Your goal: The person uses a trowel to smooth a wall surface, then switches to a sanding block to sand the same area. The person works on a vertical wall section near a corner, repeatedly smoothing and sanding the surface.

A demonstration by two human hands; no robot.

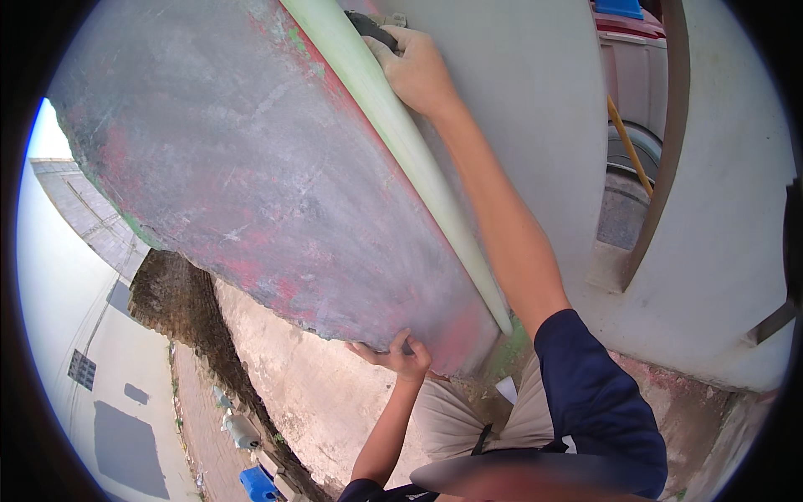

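A large grey panel [251,167], worn and patched with red and green paint, slants across the view. Along its right edge runs a long pale green strip [393,125] that tapers toward the bottom. My right hand [410,74] reaches up to the top of this strip, its fingers closed around a black-handled tool [374,30]. What the tool's working end looks like is hard to make out. Lower down, my left hand [406,358] touches the panel's lower edge, its fingers bent and spread apart, with no tool in them.
On the right is a pale wall [527,125] with a narrow opening, through which a yellow pole [629,142] shows. A rough tree trunk [184,305] stands beyond the panel at lower left. Near it are a blue object [258,484] and paving [201,402].
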